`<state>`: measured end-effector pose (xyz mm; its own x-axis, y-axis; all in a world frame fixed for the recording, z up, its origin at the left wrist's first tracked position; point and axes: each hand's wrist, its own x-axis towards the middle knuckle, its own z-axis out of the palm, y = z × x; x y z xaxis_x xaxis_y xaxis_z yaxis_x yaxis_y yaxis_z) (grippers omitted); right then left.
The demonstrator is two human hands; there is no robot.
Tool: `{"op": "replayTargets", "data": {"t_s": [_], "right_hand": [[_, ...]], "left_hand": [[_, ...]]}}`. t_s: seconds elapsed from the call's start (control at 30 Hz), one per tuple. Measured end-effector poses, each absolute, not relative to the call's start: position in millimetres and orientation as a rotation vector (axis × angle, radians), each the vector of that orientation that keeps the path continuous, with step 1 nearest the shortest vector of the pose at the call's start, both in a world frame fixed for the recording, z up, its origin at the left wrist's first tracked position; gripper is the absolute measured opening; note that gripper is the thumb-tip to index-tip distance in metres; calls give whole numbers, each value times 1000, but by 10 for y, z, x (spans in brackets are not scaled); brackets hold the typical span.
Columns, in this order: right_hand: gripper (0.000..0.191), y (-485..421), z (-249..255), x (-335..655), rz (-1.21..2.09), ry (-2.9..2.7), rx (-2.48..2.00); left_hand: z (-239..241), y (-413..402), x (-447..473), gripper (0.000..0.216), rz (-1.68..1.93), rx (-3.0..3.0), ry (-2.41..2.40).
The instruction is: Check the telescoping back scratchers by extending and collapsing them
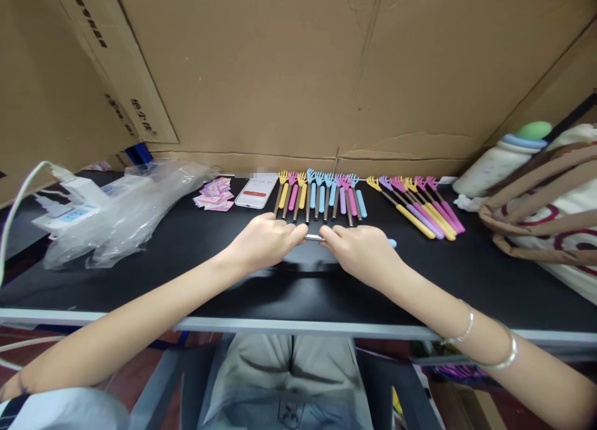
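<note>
My left hand (264,239) and my right hand (359,249) meet over the black table (186,262), both closed on one back scratcher (315,237). Its silver rod shows between my fingertips, and its blue handle end sticks out right of my right hand. Just beyond my hands lies a row of several back scratchers (321,195) with yellow, pink and blue handles, claws pointing away. A second group of several scratchers (422,206), yellow, purple and pink, fans out to the right.
A white phone (257,190) and small pink packets (215,195) lie left of the row. Crumpled clear plastic bags (116,209) and a white power strip (77,196) are at far left. A bag with brown straps (545,218) and a bottle (501,159) stand at right. Cardboard walls (298,69) close the back.
</note>
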<state>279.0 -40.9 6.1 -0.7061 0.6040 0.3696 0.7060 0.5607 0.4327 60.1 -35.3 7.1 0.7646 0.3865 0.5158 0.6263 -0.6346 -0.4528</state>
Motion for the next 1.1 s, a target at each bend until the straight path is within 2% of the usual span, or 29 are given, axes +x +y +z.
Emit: {"op": "replayTargets", "data": {"t_s": [0.37, 0.6, 0.7, 0.87, 0.93, 1.1], "right_hand": [[36, -387, 140, 2954, -929, -2556, -896], [34, -179, 255, 3932, -1093, -2475, -924], [35, -100, 237, 4552, -1068, -2459, -1014], [33, 4, 191, 5244, -984, -2418, -1444], [33, 40, 181, 5338, -1117, -2371, -1400], [31, 76, 200, 5301, -1659, -2221, -875]], "left_hand": [[148, -360, 458, 30, -514, -2264, -684], [299, -283, -298, 32, -402, -2035, -635], [372, -364, -700, 32, -317, -1945, -618], [423, -479, -1079, 34, -269, -1841, -723], [395, -456, -1163, 34, -259, -1833, -749], [265, -327, -1279, 33, -180, -1845, -817]]}}
